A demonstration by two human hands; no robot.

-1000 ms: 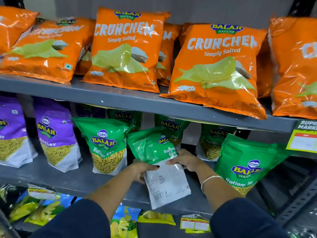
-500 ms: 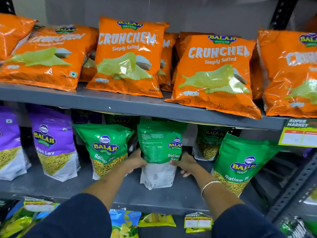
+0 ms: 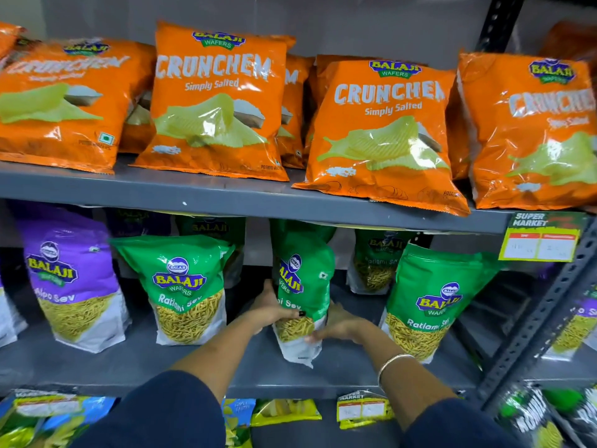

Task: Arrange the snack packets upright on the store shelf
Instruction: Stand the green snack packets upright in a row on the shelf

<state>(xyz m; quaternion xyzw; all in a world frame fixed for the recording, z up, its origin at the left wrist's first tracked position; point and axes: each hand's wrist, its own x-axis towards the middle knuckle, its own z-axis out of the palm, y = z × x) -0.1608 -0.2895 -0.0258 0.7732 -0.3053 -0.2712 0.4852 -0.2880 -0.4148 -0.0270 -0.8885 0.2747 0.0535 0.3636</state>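
Green packet point(image 3: 302, 286) between both hands' grip

Held packet point(image 3: 302, 279) stands on middle shelf point(image 3: 129, 367), between left hand point(image 3: 271, 307) and right hand point(image 3: 339, 324). Ratlami packet point(image 3: 184, 286) left of the fingers; another point(image 3: 433, 299) right.

We hold a green Ratlami Sev packet point(image 3: 302, 286) upright on the grey middle shelf point(image 3: 226, 367), left hand point(image 3: 271, 307) and right hand point(image 3: 336, 324) clasping its lower sides. Matching green packets point(image 3: 187, 286) flank it; orange Crunchem bags point(image 3: 216, 101) sit above it.
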